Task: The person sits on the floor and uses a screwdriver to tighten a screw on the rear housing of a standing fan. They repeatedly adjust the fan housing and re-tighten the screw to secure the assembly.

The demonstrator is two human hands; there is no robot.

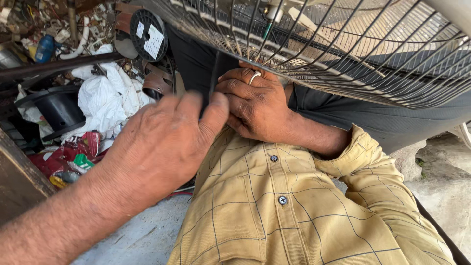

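A round wire fan grille (343, 54) lies tilted across my lap, over dark trousers and my yellow checked shirt (274, 211). A thin black cord (214, 73) hangs from the grille down between my hands. My left hand (167, 142) is in front, with thumb and fingers pinched together on the cord's lower end. My right hand (257, 108), with a silver ring (254, 76), curls its fingers around the same cord just under the grille's rim. The two hands touch. The cord's lower end is hidden by them.
Clutter lies at the left: a black reel (147, 32), crumpled white plastic (105, 98), a black pot (59, 108), red wrappers (64, 154), a blue bottle (44, 48) and a wooden board (17, 176). Concrete floor (142, 235) shows below, rough stone (441, 172) at the right.
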